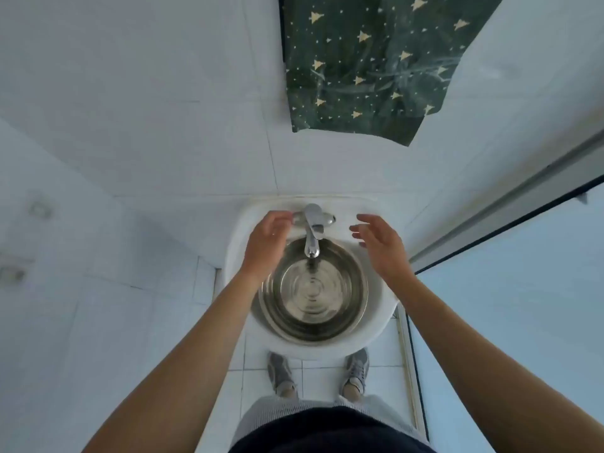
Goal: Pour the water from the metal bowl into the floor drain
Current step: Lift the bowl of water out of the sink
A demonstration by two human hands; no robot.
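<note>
A round metal bowl (312,294) sits inside a small white wall basin (376,318), below the chrome tap (312,235). Rippled water shows in the bowl under the spout. My left hand (266,245) hovers over the bowl's left rim, its fingertips near the tap's left end, holding nothing. My right hand (382,246) is raised over the basin's right edge with fingers spread, apart from the bowl. No floor drain is in view.
White tiled walls stand on the left and ahead. A dark green starred curtain (366,67) hangs above the basin. A glass partition with a metal frame (510,204) runs along the right. My shoes (281,374) stand on white floor tiles under the basin.
</note>
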